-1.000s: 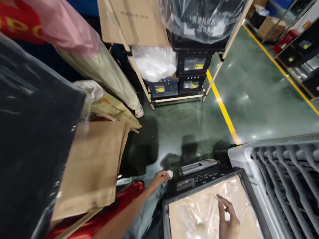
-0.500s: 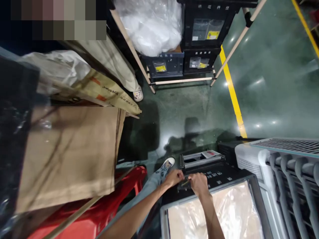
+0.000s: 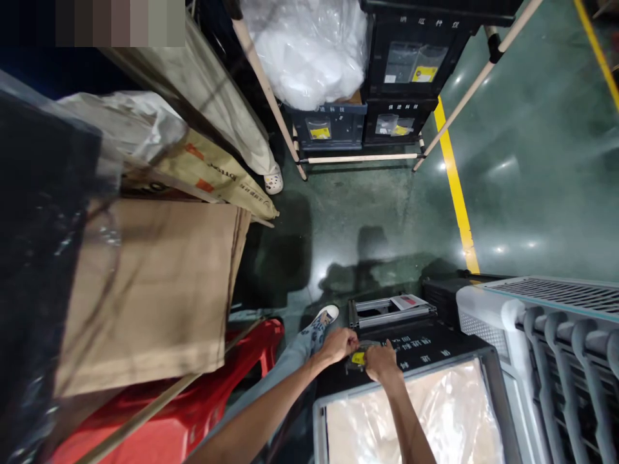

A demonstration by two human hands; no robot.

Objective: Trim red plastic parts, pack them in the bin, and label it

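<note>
Both my hands meet at the front wall of a black plastic crate (image 3: 435,351) below me. My left hand (image 3: 338,343) is closed in a pinch at the left edge of a small clear label pocket holding a yellow tag (image 3: 358,357). My right hand (image 3: 382,362) is curled shut on the pocket's right side, fingers on the tag. Inside the crate lies a clear plastic bag over tan sheets (image 3: 416,419). My leg in jeans and a patterned shoe (image 3: 322,320) shows just left of the crate.
A red plastic stool (image 3: 193,393) stands at lower left beside flat cardboard (image 3: 149,290). A grey slatted unit (image 3: 556,348) sits right of the crate. A rack with dark bins (image 3: 401,109) and a white bag stands across the green floor with a yellow line (image 3: 457,200).
A second ago my right hand lay open on the bag in the crate and my left hung by my shoe. Both came together at the crate's label pocket, and the yellow tag now shows.
</note>
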